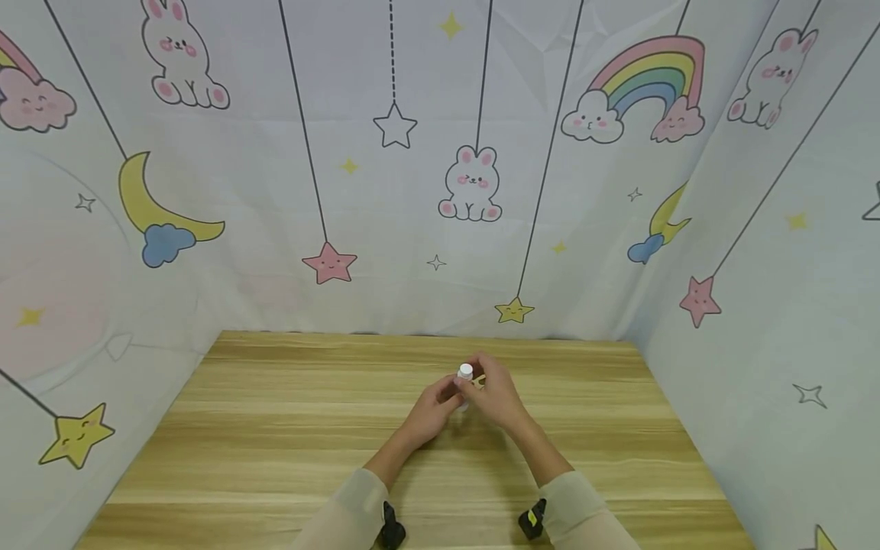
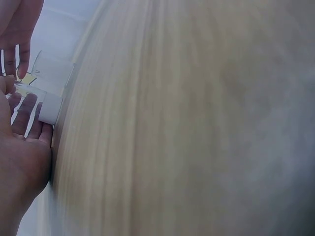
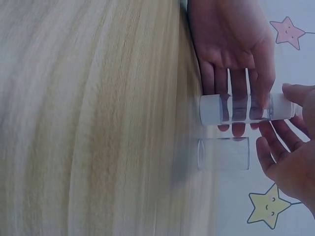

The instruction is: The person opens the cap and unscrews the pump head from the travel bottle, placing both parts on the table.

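Note:
A small clear bottle [image 3: 238, 114] with a white base and a white top stands upright on the table. My left hand [image 1: 431, 412] holds its clear body, the thumb on one side and the fingers behind it. At the bottle's white top [image 1: 465, 371], the thumb and fingers of my right hand [image 1: 496, 395] pinch the collar. Close by, a clear open-ended cover [image 3: 224, 154] stands on the table, apart from the bottle. The left wrist view shows the white base [image 2: 50, 109] beside the left fingers. In the head view the hands hide most of the bottle.
The wood-grain table [image 1: 309, 428] reaches back to a pale curtain [image 1: 406, 298] printed with stars, rabbits and moons. More curtain hangs along the left and right sides.

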The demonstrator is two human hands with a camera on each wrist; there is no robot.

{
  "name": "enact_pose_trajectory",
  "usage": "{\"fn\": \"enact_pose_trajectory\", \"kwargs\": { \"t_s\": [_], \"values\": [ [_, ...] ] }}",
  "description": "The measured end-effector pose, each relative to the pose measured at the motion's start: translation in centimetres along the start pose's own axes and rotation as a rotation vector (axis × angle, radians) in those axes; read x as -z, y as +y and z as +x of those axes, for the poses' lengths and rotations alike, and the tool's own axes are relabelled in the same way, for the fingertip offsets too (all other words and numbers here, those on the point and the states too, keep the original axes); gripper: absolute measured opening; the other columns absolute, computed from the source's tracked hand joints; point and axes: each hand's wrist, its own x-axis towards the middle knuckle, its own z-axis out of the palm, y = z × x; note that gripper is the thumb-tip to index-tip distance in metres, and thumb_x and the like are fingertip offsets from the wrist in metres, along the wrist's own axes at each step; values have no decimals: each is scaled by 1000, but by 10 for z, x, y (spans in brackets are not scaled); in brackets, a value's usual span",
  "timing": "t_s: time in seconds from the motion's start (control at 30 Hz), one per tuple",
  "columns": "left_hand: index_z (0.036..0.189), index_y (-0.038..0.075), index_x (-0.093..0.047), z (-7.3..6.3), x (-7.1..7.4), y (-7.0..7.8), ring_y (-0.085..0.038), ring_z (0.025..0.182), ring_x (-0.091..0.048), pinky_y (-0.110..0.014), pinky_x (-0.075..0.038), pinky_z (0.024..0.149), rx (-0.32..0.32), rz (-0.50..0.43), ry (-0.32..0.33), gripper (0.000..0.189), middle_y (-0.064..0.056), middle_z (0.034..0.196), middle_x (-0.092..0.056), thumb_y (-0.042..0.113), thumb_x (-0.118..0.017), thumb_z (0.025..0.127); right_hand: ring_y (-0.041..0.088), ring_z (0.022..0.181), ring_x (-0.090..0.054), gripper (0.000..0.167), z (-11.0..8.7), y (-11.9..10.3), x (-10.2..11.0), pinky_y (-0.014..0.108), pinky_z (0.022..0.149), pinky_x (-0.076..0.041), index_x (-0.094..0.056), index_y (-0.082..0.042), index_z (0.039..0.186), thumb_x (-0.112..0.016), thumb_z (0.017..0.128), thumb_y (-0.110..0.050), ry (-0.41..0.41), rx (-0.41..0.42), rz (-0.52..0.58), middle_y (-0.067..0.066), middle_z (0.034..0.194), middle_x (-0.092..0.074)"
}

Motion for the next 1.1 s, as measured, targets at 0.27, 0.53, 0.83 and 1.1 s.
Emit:
{"fn": "enact_pose_trajectory", "kwargs": {
  "t_s": [0.27, 0.53, 0.83, 1.1],
  "values": [
    [152, 10, -56, 0, 0, -2, -27, 143, -53, -46, -43, 118, 2, -1, 4, 41, -10, 151, -59, 18, -57, 111, 22, 103, -64, 21, 1, 4, -2, 47, 91, -55, -66, -6, 117, -76, 100, -14, -1, -14, -32, 3, 109, -68],
    [152, 8, -56, 2, 0, -3, -26, 139, -56, -43, -46, 115, 10, -9, 6, 42, -10, 149, -62, 20, -57, 112, 23, 106, -64, 21, 0, 3, 1, 49, 92, -54, -66, -7, 120, -74, 101, -11, -24, -1, -19, 4, 110, -69],
    [151, 9, -57, 4, -1, -5, -25, 139, -57, -45, -45, 116, -2, 4, 17, 41, -10, 148, -63, 20, -58, 111, 26, 110, -65, 26, -1, 2, 3, 51, 93, -54, -67, -3, 127, -72, 103, -10, -42, 0, 2, 6, 117, -70],
    [152, 11, -56, 3, -1, -5, -28, 139, -56, -49, -44, 117, 5, 2, 18, 43, -10, 149, -61, 25, -58, 112, 24, 111, -66, 25, -2, 4, 5, 47, 93, -56, -65, -8, 126, -73, 103, -13, -52, -42, 29, 4, 114, -71]
  ]
}}
